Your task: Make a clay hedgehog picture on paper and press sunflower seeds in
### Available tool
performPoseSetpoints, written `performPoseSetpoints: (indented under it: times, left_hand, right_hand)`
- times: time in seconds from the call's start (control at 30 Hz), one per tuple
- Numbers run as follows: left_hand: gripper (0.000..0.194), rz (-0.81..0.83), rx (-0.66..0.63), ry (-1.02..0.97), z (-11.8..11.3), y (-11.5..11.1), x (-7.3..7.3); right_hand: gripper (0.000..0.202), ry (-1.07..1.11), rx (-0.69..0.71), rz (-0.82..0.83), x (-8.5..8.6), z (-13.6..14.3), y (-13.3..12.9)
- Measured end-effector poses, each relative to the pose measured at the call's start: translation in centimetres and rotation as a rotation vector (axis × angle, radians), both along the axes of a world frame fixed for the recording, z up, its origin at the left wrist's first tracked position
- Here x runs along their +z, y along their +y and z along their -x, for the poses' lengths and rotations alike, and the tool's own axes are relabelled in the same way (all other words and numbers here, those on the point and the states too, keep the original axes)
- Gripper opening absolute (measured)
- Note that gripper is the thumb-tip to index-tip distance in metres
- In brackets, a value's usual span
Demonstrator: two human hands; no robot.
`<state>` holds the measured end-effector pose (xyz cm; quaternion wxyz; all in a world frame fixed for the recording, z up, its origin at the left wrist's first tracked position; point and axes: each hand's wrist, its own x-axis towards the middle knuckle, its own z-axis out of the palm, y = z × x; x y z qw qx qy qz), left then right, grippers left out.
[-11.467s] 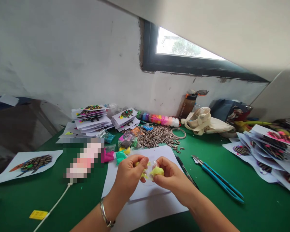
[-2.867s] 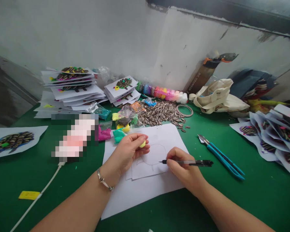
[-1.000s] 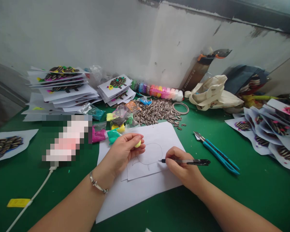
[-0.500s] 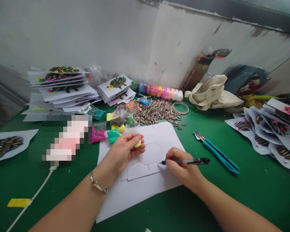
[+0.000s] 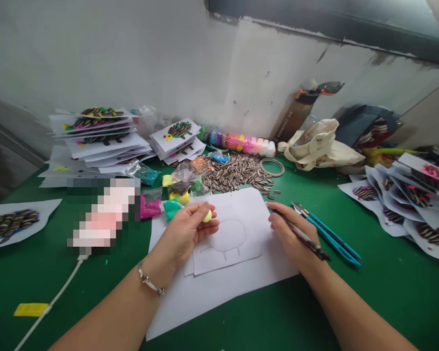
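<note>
My left hand pinches a small lump of yellow clay over the left edge of a white sheet that carries a pen outline of a round animal. My right hand rests at the sheet's right edge and holds a black pen that lies slanted across the fingers, tip off the drawing. Both sheets lie on the green table.
A blue utility knife lies just right of my right hand. Behind the sheet are a heap of sunflower seeds, bags of coloured clay, clay pots, stacks of finished pictures, a cloth bag and a bottle. More pictures lie right.
My right hand has lifted the pen off the drawing and moved right to the sheet's edge, with the pen now slanting away. My left hand keeps the yellow clay in place.
</note>
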<state>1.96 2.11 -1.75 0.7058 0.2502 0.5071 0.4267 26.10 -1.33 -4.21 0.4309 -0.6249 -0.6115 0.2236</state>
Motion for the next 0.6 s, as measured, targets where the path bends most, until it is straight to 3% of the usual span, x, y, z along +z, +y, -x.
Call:
performPoseSetpoints:
  times: [0.1,0.23,0.3,0.47,0.6]
  left_hand:
    - [0.014,-0.023,0.049,0.005,0.2,0.2,0.3]
    - [0.022,-0.040,0.079,0.001,0.4,0.3,0.6]
    - [0.026,-0.044,0.064,-0.007,0.5,0.2,0.6]
    - [0.036,-0.046,0.007,-0.036,0.4,-0.1,0.5]
    - [0.037,-0.051,-0.007,-0.052,0.2,-0.5,0.6]
  right_hand:
    - [0.033,-0.353,0.067,-0.167,-0.5,-2.6,1.1]
    - [0.057,-0.775,0.136,-0.085,-1.0,-5.0,1.8]
    - [0.058,-0.917,0.127,-0.058,-1.2,-5.4,1.9]
    - [0.053,-1.060,0.121,-0.046,-2.2,-5.4,2.0]
    - [0.056,-0.945,0.026,-0.097,-1.7,-4.7,1.8]
